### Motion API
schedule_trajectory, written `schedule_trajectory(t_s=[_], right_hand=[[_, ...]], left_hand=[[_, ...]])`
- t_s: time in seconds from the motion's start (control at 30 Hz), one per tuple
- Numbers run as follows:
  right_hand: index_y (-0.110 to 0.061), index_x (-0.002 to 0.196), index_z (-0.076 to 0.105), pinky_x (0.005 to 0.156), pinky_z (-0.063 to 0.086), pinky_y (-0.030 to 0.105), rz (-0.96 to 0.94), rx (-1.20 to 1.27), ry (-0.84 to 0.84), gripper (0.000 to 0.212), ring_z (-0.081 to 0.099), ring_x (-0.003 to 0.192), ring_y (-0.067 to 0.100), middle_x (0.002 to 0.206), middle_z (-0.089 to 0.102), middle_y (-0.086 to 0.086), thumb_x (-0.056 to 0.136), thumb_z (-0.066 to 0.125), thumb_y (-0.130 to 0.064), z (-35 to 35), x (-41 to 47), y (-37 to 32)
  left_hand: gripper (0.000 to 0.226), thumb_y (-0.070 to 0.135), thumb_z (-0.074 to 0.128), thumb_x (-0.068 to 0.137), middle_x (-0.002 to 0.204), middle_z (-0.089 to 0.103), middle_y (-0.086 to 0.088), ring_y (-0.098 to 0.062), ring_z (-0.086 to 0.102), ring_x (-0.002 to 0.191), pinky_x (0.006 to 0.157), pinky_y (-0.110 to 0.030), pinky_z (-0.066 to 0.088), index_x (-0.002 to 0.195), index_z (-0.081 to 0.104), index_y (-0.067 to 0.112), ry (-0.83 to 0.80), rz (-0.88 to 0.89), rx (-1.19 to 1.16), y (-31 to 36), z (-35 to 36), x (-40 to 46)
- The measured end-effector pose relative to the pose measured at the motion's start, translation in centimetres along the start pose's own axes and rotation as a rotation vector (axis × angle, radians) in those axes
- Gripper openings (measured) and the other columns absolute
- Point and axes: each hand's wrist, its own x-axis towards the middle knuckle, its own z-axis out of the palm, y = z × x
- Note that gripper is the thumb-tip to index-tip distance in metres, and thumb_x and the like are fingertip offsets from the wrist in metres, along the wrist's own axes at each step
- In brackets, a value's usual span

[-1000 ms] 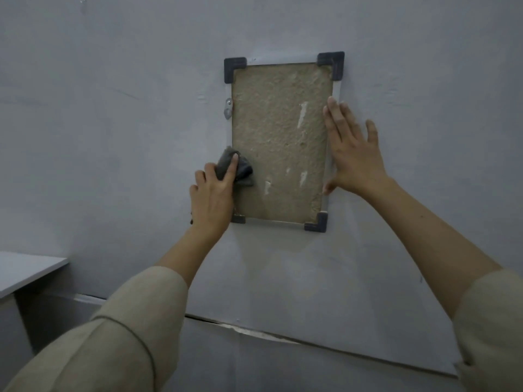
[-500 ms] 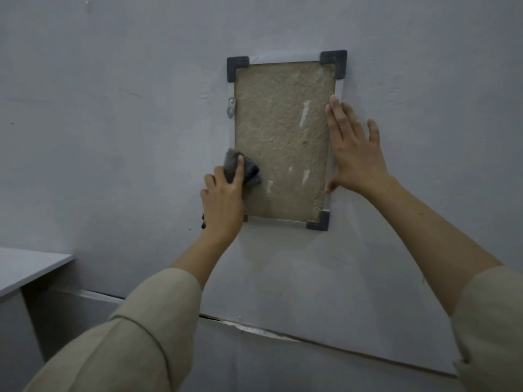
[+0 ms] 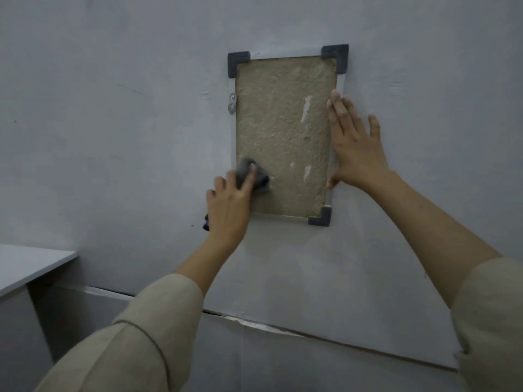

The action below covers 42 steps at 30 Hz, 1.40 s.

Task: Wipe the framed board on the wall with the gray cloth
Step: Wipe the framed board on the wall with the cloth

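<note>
At the lower left corner of the framed board (image 3: 284,134), the gray cloth (image 3: 253,178) is pinched in the curled fingers of the left hand (image 3: 229,205) and pressed against the rough tan surface, just inside the left frame rail. A further scrap of dark cloth is seen below the heel of that hand. The right hand (image 3: 355,148) is laid flat and fully spread, with nothing held, across the right frame rail, its fingertips on the board and its palm on the wall (image 3: 127,123). Dark corner caps are fitted at the top left, top right and bottom right; the bottom left corner is hidden by the left hand. Most of the board's face between the two hands and above the cloth is left uncovered. Bare wall is open on every side of the frame. A gray worktop (image 3: 25,267) stands well apart at the lower left edge of the view. Compared with half a second earlier, the cloth and left hand are found at almost the same low spot near the left rail, and the right hand is unchanged on the right rail.
</note>
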Motion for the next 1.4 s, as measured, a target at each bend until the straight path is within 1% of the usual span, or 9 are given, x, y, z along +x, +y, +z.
schedule_trajectory(t_s=[0.17, 0.23, 0.37, 0.6, 0.8, 1.0, 1.1, 1.23, 1.4], right_hand=[[-0.007, 0.146, -0.014, 0.113, 0.009, 0.056, -0.001, 0.005, 0.003, 0.149, -0.011, 0.144, 0.020, 0.156, -0.018, 0.003, 0.045, 0.090, -0.040, 0.0, 0.0, 0.0], [-0.007, 0.146, -0.013, 0.113, 0.009, 0.056, -0.003, 0.008, 0.002, 0.149, -0.011, 0.144, 0.020, 0.156, -0.018, 0.003, 0.045, 0.090, -0.041, -0.1, 0.0, 0.0], [-0.006, 0.146, -0.013, 0.113, 0.008, 0.056, 0.000, 0.009, 0.001, 0.148, -0.011, 0.144, 0.020, 0.156, -0.018, 0.004, 0.046, 0.090, -0.039, 0.0, 0.0, 0.0], [-0.006, 0.146, -0.014, 0.113, 0.008, 0.056, -0.003, -0.004, 0.003, 0.149, -0.012, 0.143, 0.020, 0.156, -0.019, 0.004, 0.044, 0.090, -0.042, 0.1, 0.1, 0.0], [-0.007, 0.146, -0.014, 0.113, 0.007, 0.055, 0.004, 0.004, -0.004, 0.149, -0.012, 0.143, 0.020, 0.156, -0.019, 0.004, 0.044, 0.090, -0.040, 0.0, 0.2, 0.0], [-0.006, 0.146, -0.014, 0.113, 0.009, 0.056, -0.001, -0.003, -0.002, 0.149, -0.012, 0.144, 0.020, 0.156, -0.019, 0.004, 0.045, 0.090, -0.040, 0.1, 0.1, 0.0], [-0.006, 0.146, -0.013, 0.113, 0.009, 0.056, -0.001, 0.002, 0.006, 0.148, -0.011, 0.144, 0.020, 0.156, -0.019, 0.003, 0.045, 0.090, -0.039, 0.1, 0.2, 0.1], [-0.006, 0.147, -0.012, 0.113, 0.008, 0.056, -0.004, 0.014, 0.009, 0.147, -0.010, 0.144, 0.020, 0.156, -0.017, 0.004, 0.046, 0.091, -0.037, 0.0, 0.2, 0.1], [-0.005, 0.146, -0.013, 0.113, 0.009, 0.056, 0.003, 0.010, -0.004, 0.149, -0.010, 0.144, 0.020, 0.156, -0.018, 0.004, 0.044, 0.091, -0.038, 0.0, 0.1, -0.1]], left_hand=[[0.059, 0.001, 0.042, 0.076, 0.102, 0.067, -0.012, -0.030, 0.062, 0.076, 0.057, -0.034, 0.048, 0.128, 0.058, 0.025, 0.153, 0.493, 0.131, -0.5, 0.3, -1.4], [0.057, 0.002, 0.051, 0.080, 0.111, 0.064, -0.015, -0.034, 0.060, 0.083, 0.062, -0.039, 0.047, 0.131, 0.054, 0.028, 0.114, 0.398, 0.099, -2.1, -0.1, -0.5], [0.062, 0.005, 0.046, 0.091, 0.133, 0.045, -0.015, -0.036, 0.045, 0.105, 0.075, -0.044, 0.041, 0.145, 0.031, 0.033, 0.015, -0.131, -0.066, -2.6, 0.2, 0.6], [0.069, -0.002, 0.047, 0.082, 0.128, 0.054, -0.013, -0.034, 0.054, 0.098, 0.073, -0.040, 0.043, 0.141, 0.039, 0.031, 0.039, 0.377, -0.029, 0.3, 1.3, -1.9], [0.065, 0.004, 0.047, 0.090, 0.135, 0.041, -0.012, -0.035, 0.040, 0.110, 0.080, -0.045, 0.040, 0.144, 0.030, 0.035, 0.018, -0.219, -0.200, -1.9, 0.3, 1.3], [0.070, 0.003, 0.031, 0.088, 0.139, 0.040, -0.006, -0.030, 0.041, 0.111, 0.083, -0.041, 0.036, 0.147, 0.018, 0.040, -0.081, 0.399, -0.002, 0.7, 1.4, -1.7], [0.067, 0.004, 0.035, 0.089, 0.134, 0.044, -0.006, -0.031, 0.044, 0.106, 0.078, -0.041, 0.036, 0.143, 0.027, 0.043, -0.005, 0.350, 0.027, -0.4, 0.5, 0.1], [0.059, 0.010, 0.045, 0.094, 0.136, 0.040, -0.010, -0.034, 0.040, 0.110, 0.081, -0.045, 0.039, 0.143, 0.029, 0.039, 0.029, -0.019, -0.084, -1.0, -1.5, 3.5], [0.068, 0.008, 0.048, 0.091, 0.140, 0.037, -0.012, -0.034, 0.041, 0.113, 0.083, -0.043, 0.039, 0.148, 0.020, 0.032, -0.051, 0.145, 0.011, -0.4, -0.8, 1.2]])
